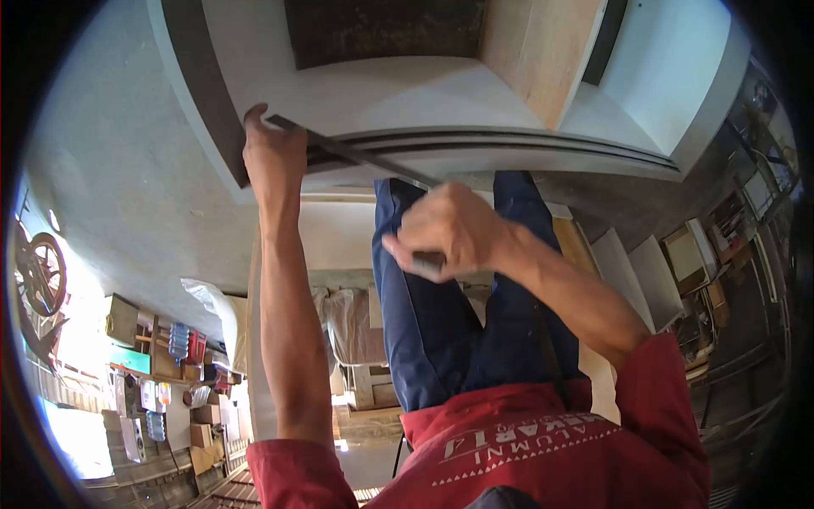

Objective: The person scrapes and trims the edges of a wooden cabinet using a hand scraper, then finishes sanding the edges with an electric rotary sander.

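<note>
Has the right hand (454,225) curled tight, blurred, around one grey piece (428,270), on the near side of the cabinet (390,93); cannot tell whether joined to the strip (356,155). Has the left hand (275,144) near the cabinet's left front corner, thumb raised; cannot tell, with fingertips hidden, whether clamped on the strip. Shows two hands, one strip, one cabinet with two dark grooves (475,133) along its front edge, one pair of trousers (424,339) below that edge, and two blue bottles (178,341) well off to its left. Slants, as strip, from the left hand across the cabinet's front edge to the right knuckles. Looks thin, straight, dark grey, paler toward the right hand.
</note>
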Demonstrator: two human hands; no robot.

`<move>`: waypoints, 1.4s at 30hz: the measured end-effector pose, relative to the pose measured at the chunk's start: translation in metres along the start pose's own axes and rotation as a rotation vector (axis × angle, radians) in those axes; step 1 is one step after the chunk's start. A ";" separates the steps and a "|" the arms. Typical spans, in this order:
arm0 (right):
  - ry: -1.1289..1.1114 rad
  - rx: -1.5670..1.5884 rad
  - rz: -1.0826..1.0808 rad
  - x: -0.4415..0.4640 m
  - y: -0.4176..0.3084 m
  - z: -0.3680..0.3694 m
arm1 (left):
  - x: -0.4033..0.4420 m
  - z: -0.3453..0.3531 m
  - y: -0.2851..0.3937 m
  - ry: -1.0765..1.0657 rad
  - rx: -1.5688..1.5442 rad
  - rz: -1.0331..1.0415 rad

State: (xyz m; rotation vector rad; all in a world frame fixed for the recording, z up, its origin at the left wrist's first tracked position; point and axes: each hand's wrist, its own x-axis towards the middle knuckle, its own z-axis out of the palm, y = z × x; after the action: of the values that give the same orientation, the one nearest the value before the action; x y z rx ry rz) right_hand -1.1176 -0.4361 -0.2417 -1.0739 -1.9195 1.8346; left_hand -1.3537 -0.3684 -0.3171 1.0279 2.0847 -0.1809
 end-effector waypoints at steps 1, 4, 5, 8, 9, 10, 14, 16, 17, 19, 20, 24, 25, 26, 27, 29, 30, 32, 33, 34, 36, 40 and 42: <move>-0.001 0.042 0.008 -0.004 -0.006 0.001 | 0.004 0.005 0.000 0.000 0.000 0.006; 0.067 0.126 0.003 -0.009 0.012 0.014 | 0.006 0.017 -0.021 0.045 0.071 0.106; 0.076 0.060 -0.001 -0.004 0.019 0.010 | 0.007 0.017 -0.023 0.057 0.066 0.112; 0.046 0.048 -0.065 -0.015 0.011 -0.001 | -0.001 0.014 -0.019 -0.030 -0.030 0.089; 0.065 0.062 -0.085 -0.021 0.013 0.002 | 0.000 0.019 -0.015 -0.038 -0.023 0.089; 0.045 0.002 -0.067 -0.021 0.024 0.000 | -0.002 0.023 -0.006 -0.012 0.042 0.072; 0.073 -0.007 -0.037 -0.024 0.012 -0.007 | -0.009 0.020 0.003 -0.043 0.030 0.034; 0.097 0.009 -0.050 -0.033 0.013 -0.005 | -0.009 0.027 0.004 -0.107 0.018 0.017; 0.096 0.027 -0.031 -0.034 0.020 -0.003 | -0.007 0.036 0.004 -0.035 0.100 0.051; 0.138 0.020 -0.025 -0.026 0.035 -0.002 | -0.015 0.034 0.001 0.036 0.189 0.085; 0.106 0.024 -0.062 -0.027 0.030 -0.011 | -0.014 0.030 0.005 -0.001 0.119 0.062; 0.083 0.008 -0.051 -0.051 0.033 -0.012 | -0.011 0.046 0.005 -0.034 0.106 0.075; 0.108 0.004 -0.072 -0.047 0.044 -0.014 | -0.017 0.049 0.008 0.030 0.187 0.136; 0.165 -0.015 -0.035 -0.044 0.046 -0.015 | -0.019 0.047 0.016 -0.068 0.097 0.009; 0.170 -0.035 -0.049 -0.046 0.042 -0.020 | -0.021 0.044 0.021 -0.053 0.083 0.023; 0.090 -0.028 -0.072 -0.059 0.028 -0.023 | -0.029 0.040 0.024 -0.087 0.035 0.057; 0.107 0.017 -0.032 -0.066 0.025 -0.020 | -0.027 0.047 0.025 -0.092 0.041 0.056; 0.130 0.003 -0.018 -0.064 0.042 -0.022 | -0.032 0.060 0.023 -0.032 0.148 0.072; 0.157 -0.027 -0.016 -0.064 0.045 -0.023 | -0.039 0.058 0.020 -0.044 0.159 0.068; 0.180 -0.011 -0.063 -0.064 0.047 -0.023 | -0.035 0.058 0.021 -0.026 0.151 0.077; 0.164 -0.035 -0.055 -0.074 0.034 -0.030 | -0.038 0.050 0.039 -0.130 0.010 0.000; 0.195 -0.012 -0.044 -0.078 0.044 -0.024 | -0.045 0.063 0.034 -0.068 0.102 0.039; 0.213 -0.076 -0.057 -0.077 0.043 -0.031 | -0.039 0.063 0.043 -0.050 0.099 0.056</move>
State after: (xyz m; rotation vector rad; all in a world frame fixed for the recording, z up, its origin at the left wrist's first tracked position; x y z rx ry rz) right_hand -1.0305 -0.4683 -0.2551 -1.1735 -1.8863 1.5597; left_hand -1.2719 -0.3909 -0.3238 1.1287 2.0159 -0.2811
